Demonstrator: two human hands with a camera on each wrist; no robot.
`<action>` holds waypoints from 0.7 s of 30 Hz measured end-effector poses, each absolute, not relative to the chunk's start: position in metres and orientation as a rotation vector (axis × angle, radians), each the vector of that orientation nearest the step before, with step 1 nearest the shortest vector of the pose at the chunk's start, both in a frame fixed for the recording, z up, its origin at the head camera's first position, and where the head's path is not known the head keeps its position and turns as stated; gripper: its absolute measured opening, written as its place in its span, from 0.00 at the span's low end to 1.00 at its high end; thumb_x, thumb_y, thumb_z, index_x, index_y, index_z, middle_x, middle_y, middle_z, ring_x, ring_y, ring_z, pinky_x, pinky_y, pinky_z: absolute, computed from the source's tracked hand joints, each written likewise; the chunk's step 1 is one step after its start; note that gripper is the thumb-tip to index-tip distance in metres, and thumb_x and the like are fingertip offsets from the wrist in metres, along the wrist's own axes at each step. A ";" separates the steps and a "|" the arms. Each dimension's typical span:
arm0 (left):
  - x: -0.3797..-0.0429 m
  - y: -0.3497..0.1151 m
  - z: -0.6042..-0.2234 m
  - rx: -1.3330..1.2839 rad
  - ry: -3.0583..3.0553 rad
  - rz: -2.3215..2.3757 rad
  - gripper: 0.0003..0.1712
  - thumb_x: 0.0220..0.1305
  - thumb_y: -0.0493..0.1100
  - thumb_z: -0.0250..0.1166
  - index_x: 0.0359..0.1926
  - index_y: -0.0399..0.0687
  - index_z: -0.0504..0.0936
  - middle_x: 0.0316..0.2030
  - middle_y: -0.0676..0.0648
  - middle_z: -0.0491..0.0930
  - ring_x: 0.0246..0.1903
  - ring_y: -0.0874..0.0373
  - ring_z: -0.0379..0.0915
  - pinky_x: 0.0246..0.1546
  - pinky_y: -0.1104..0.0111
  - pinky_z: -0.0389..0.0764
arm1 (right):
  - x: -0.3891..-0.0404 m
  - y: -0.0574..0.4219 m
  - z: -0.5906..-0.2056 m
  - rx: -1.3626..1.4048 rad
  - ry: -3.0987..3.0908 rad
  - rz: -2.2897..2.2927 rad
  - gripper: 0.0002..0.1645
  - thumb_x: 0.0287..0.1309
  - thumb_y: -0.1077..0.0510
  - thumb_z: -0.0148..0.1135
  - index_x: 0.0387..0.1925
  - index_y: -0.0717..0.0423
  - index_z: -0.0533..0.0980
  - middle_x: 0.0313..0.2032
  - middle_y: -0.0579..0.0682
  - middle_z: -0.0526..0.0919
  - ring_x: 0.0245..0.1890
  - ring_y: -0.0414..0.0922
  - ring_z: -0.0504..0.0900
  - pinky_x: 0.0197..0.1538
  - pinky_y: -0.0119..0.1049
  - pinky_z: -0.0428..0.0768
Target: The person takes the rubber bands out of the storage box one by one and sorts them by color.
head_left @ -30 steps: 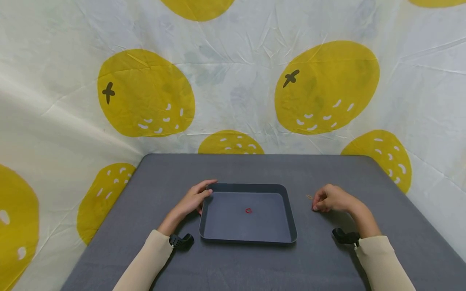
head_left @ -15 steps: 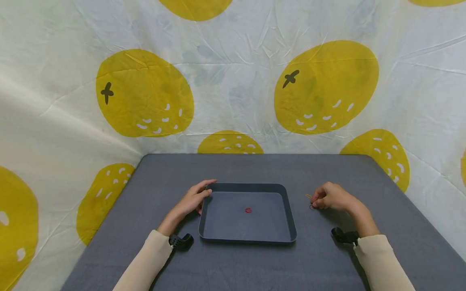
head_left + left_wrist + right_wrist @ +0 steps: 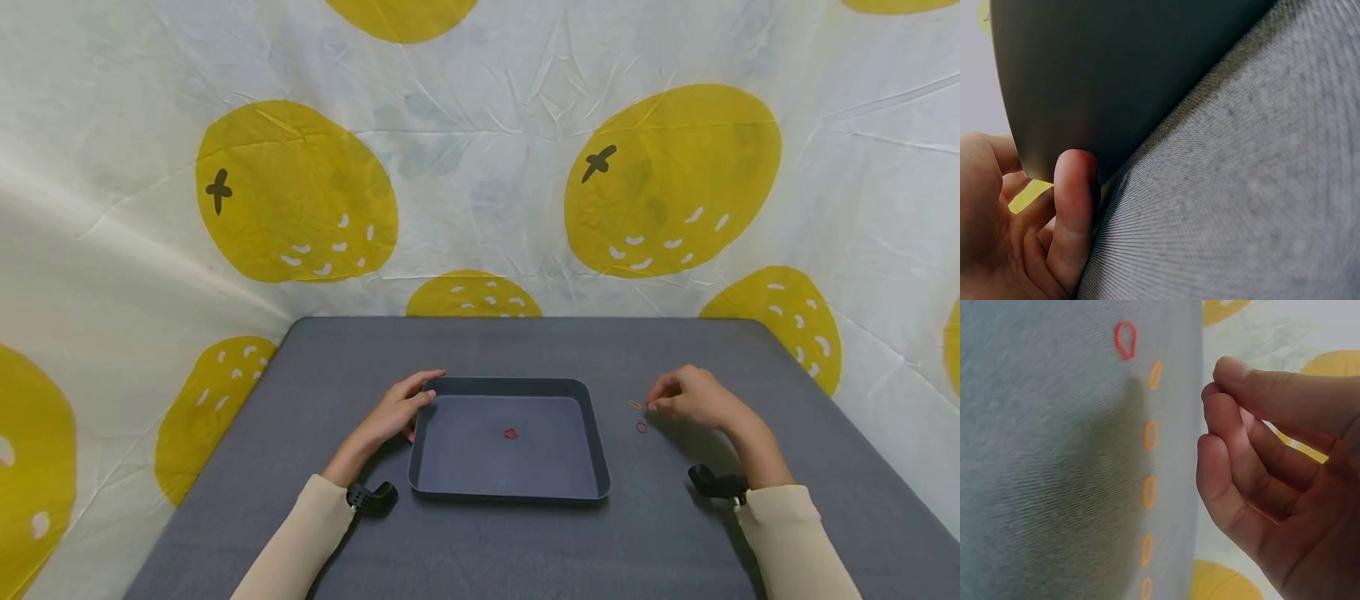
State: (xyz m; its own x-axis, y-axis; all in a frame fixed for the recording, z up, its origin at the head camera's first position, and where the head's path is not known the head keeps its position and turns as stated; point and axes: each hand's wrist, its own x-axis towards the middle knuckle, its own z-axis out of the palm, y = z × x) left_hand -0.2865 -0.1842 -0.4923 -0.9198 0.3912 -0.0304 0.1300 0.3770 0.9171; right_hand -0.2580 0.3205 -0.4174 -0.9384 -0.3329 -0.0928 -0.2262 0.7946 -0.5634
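My left hand (image 3: pixel 393 417) grips the left wall of a dark grey rectangular tray (image 3: pixel 510 497) near its far corner. The left wrist view shows a fingertip against the tray's outer wall (image 3: pixel 1135 69). A small red rubber band (image 3: pixel 510 433) lies inside the tray. My right hand (image 3: pixel 693 398) hovers over the cloth right of the tray, fingers loosely bent with nothing visible between them. Close to its fingertips lie a second red rubber band (image 3: pixel 641 427) and an orange one (image 3: pixel 635 405). In the right wrist view, several orange rubber bands (image 3: pixel 1150 492) form a row, which my hand hides from the head view.
Grey cloth (image 3: pixel 480 550) covers the table, whose far edge meets a white hanging sheet (image 3: pixel 480 217) printed with yellow fruit. Black wrist cameras are strapped on both arms, the right one (image 3: pixel 716 483) low over the cloth.
My right hand has let go of the red rubber band and lifted slightly up and away, leaving the band on the cloth. The left hand and the tray stay put.
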 end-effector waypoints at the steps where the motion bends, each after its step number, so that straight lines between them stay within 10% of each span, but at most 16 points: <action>1: -0.286 -0.184 -0.492 0.460 2.397 1.560 0.27 0.81 0.48 0.55 0.76 0.61 0.69 0.29 0.42 0.76 0.11 0.56 0.70 0.15 0.58 0.82 | -0.258 0.320 -0.416 -0.455 2.800 -0.841 0.04 0.62 0.64 0.68 0.35 0.58 0.88 0.28 0.46 0.86 0.27 0.38 0.77 0.30 0.32 0.77; 21: -0.283 -0.184 -0.495 0.461 2.404 1.560 0.27 0.81 0.48 0.55 0.76 0.63 0.69 0.24 0.44 0.74 0.10 0.55 0.70 0.16 0.56 0.82 | -0.253 0.278 -0.392 -0.623 2.819 -0.835 0.07 0.66 0.57 0.69 0.36 0.56 0.88 0.26 0.47 0.86 0.25 0.36 0.77 0.30 0.32 0.76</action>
State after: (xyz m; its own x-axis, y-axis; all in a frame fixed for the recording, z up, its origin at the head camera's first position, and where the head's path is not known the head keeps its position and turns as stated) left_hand -0.2831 -0.1840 -0.4945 -0.9219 0.3864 -0.0278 0.1319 0.3805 0.9153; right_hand -0.2526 0.2778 -0.3916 -0.9052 -0.4248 -0.0130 -0.3492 0.7608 -0.5470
